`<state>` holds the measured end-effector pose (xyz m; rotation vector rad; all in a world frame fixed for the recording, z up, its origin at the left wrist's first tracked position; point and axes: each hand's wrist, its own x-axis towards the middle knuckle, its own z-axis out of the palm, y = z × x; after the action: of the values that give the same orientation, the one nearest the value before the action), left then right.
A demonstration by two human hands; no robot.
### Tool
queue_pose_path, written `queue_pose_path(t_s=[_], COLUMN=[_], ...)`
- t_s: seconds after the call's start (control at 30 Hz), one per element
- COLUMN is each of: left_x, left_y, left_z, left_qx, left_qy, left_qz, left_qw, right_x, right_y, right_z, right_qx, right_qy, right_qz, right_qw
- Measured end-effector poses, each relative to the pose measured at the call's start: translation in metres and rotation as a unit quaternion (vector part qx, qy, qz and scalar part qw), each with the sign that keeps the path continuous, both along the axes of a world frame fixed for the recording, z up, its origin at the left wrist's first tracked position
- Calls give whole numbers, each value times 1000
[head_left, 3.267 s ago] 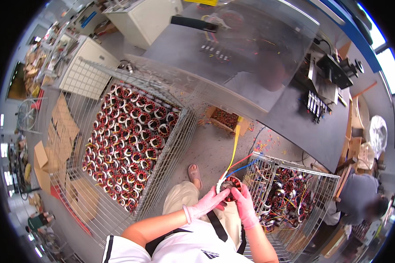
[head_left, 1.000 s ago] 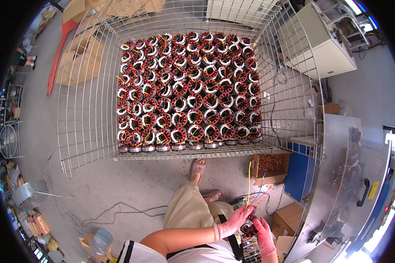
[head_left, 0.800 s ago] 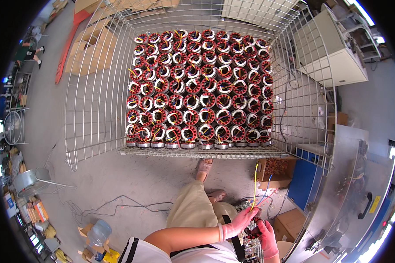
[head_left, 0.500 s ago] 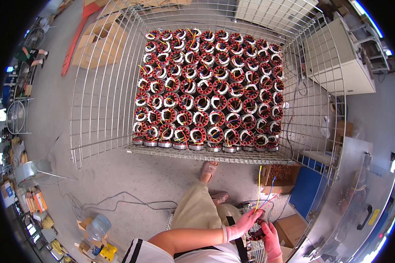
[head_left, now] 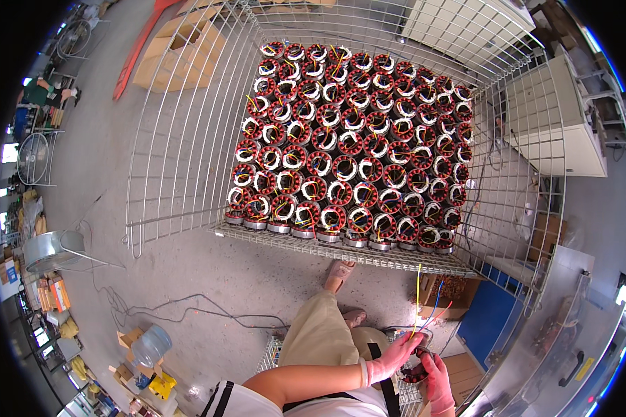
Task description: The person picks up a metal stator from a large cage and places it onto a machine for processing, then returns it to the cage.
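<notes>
Both my hands wear pink gloves and hold one motor stator (head_left: 413, 376), a dark ring with red insulation. My left hand (head_left: 394, 356) is closed at its far side, by the root of the yellow wire (head_left: 418, 299). Blue and red leads fan out beside the yellow one. From the right, my right hand (head_left: 438, 386) grips the ring; part of the stator is covered by the gloves. Ahead stands a large wire cage (head_left: 306, 251), in which many similar stators (head_left: 345, 168) with white-tied windings sit upright in close rows.
An open cardboard box (head_left: 181, 59) stands beyond the cage's left side. Cables (head_left: 202, 306) trail over the floor to a metal drum fan (head_left: 54, 250). A blue panel (head_left: 490, 316) and a metal cabinet (head_left: 563, 347) are at right. Another person (head_left: 45, 92) is far left.
The whole view has turned slightly, so the cage sits farther right and tilted. Both hands stay on the stator, with its leads still pointing away from me.
</notes>
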<state>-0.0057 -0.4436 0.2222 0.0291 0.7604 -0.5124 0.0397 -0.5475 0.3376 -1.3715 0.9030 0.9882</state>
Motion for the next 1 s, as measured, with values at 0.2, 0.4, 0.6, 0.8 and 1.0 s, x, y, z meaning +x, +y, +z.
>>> queue_pose_path(t_s=[0.2, 0.4, 0.6, 0.8, 1.0], left_x=[10, 7, 7, -8, 27], left_y=[10, 4, 2, -12, 24], left_z=[11, 3, 2, -17, 38], left_qx=[91, 43, 31, -102, 167], left_qy=[-16, -34, -31, -67, -63], left_qz=[-52, -9, 6, 151, -158], left_qw=[994, 998, 999, 981, 971], right_x=[-5, -11, -10, -11, -5], right_y=[-15, -28, -29, -28, -11], right_z=[-17, -28, -27, -23, -19], right_qx=[-28, -39, -40, -30, -77], right_qy=[-13, -24, -15, -23, -132], right_qz=[46, 47, 48, 41, 110], right_qw=[998, 998, 998, 998, 982])
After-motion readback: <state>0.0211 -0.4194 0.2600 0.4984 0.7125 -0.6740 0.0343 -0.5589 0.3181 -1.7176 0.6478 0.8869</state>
